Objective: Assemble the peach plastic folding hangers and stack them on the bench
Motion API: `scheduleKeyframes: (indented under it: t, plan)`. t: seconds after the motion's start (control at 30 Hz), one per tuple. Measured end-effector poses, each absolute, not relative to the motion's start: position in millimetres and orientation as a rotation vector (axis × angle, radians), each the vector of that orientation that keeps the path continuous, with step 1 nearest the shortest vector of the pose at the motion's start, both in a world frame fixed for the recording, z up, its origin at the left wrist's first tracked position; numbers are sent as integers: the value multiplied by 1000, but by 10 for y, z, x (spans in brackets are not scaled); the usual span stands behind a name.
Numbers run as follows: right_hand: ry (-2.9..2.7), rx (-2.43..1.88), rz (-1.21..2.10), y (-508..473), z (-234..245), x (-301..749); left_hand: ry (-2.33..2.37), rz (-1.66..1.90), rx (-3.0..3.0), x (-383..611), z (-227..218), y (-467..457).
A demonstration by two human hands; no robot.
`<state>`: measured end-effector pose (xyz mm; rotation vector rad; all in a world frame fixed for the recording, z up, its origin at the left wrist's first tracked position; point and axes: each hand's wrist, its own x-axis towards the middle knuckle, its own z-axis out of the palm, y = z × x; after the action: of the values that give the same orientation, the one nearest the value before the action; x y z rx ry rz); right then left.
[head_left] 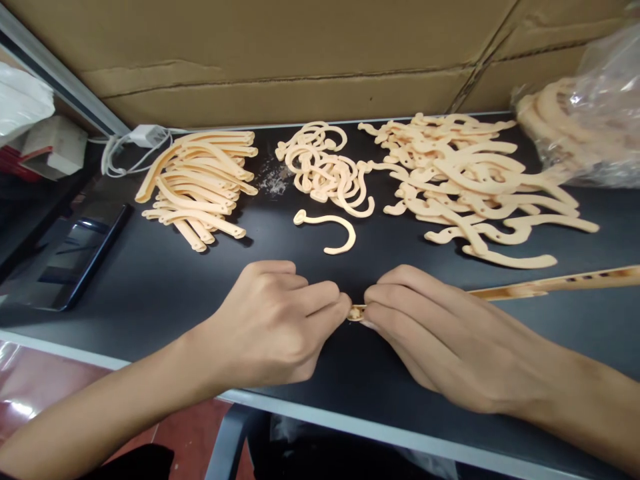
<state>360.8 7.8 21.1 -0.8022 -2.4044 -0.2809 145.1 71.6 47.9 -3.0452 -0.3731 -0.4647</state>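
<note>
A cream piece (356, 313) sits at the centre of the frame, slightly below the middle, gripped between two hands. Only a short bit of it shows: a small, rounded, hollow-looking end with a pale rim and rougher, browner matter inside. A cream strip (565, 283) emerges from behind the right hand (435, 333) and runs off the right edge; it is slim and smooth, shaded tan within, with several dark openings along its outer stretch. Whether piece and strip are one body cannot be told, as the hand covers the join.

The left hand (280, 320) has its fingers curled together, their tips clamped on the piece's left side; the right hand's fingers lie together, pinching its other side. Both thumbs are largely hidden.

There is one loose hook (347, 230) above the hands, one phone (75, 257) at left, one clear bag (600, 113) at upper right, and three heaps: straight pieces (200, 180), hooked pieces (325, 170) and wavy pieces (465, 173), too tangled to count.

The visible bit of the piece lies crosswise; the strip's long axis is nearly level, rising slightly toward the right edge.
</note>
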Motion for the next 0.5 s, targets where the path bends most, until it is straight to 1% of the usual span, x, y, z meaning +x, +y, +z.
scheduleKeyframes:
  t: [0.27,0.5]
  plan:
    - [-2394,-845,-252,63,209,3604,-385,-491,-2980,1486,462,626]
    - [-2394,-835,-239,66,208,3615,-276,-546,-2932,1479,475,621]
